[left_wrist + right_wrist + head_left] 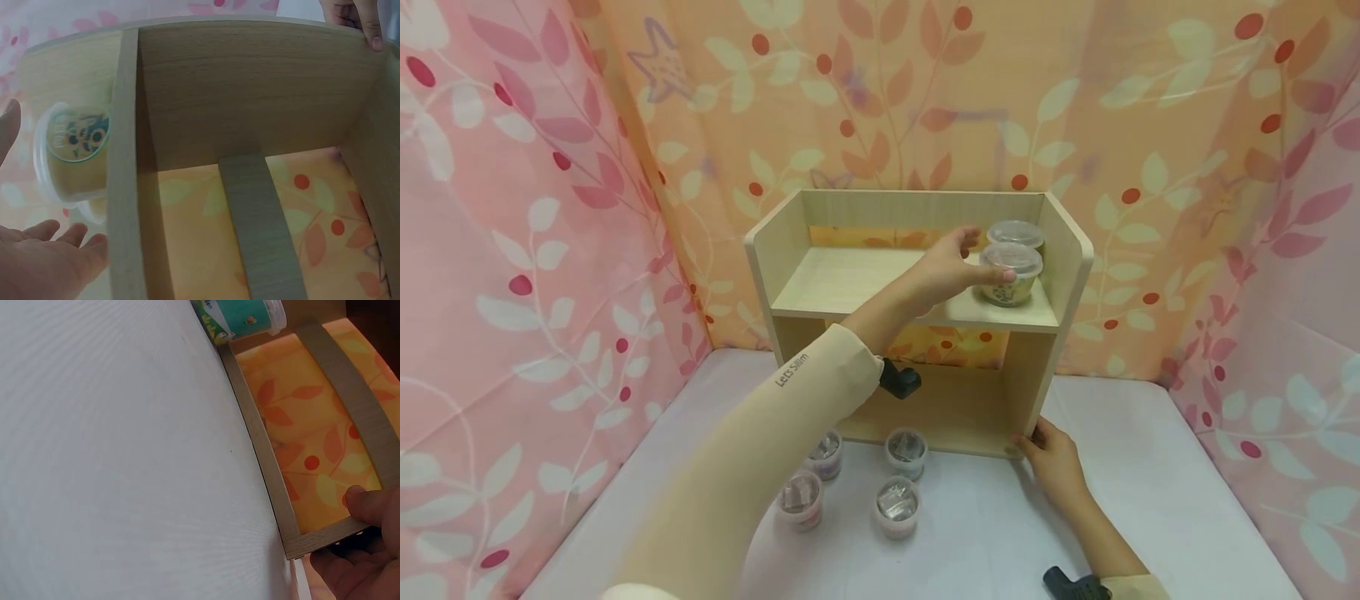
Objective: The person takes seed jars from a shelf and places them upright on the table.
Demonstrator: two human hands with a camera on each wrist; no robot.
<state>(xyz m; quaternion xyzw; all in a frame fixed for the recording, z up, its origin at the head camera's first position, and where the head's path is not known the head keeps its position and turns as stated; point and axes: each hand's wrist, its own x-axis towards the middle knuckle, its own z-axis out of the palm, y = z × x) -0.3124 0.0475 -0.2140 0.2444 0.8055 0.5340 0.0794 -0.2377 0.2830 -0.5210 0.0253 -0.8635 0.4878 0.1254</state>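
A small pale wooden shelf unit with two levels stands on the table. On its upper board, at the right end, sits a round lidded tub with a yellowish front, and a second clear-lidded tub is behind it. My left hand reaches over that board beside the front tub, its thumb and fingers spread. The left wrist view shows a gap between this hand and the printed tub. Low at the unit's right side panel, my right hand grips the front edge between thumb and fingers.
Several more lidded tubs stand on the white-covered table before the unit, among them a front one and a pinkish one. Part of a teal-printed tub shows in the right wrist view. Leaf-patterned curtains surround the table.
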